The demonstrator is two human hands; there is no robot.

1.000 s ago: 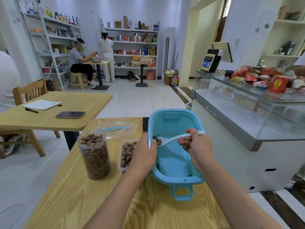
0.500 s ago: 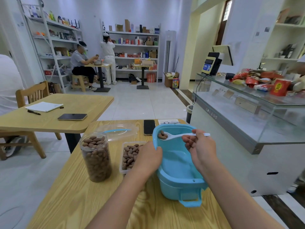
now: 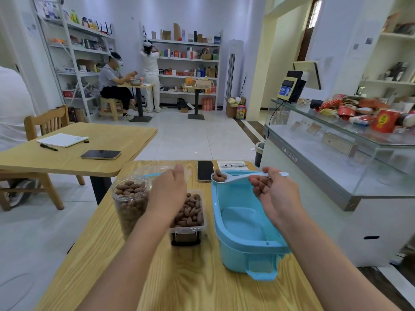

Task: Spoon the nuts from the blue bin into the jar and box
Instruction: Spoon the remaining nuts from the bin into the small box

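Head view: right hand (image 3: 272, 194) pinched white spoon (image 3: 238, 177), raised since a second earlier from inside blue bin (image 3: 244, 225) to its far rim, carrying nuts (image 3: 219, 176). Left hand (image 3: 169, 194), fingers relaxed, had left the bin's edge, hovering between jar (image 3: 131, 203) and box (image 3: 190, 212) on bench (image 3: 190, 277); bin appeared nearly emptied.

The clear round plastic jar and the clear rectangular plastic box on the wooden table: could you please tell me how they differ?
The clear round plastic jar is tall and cylindrical; the clear rectangular plastic box is low and flat. The jar holds nuts up to its rim, stacked deep; the box holds a shallow layer. The jar stands left of the left hand, while the box lies partly under it, next to the blue bin. Both are transparent, lidless and hold brown nuts.
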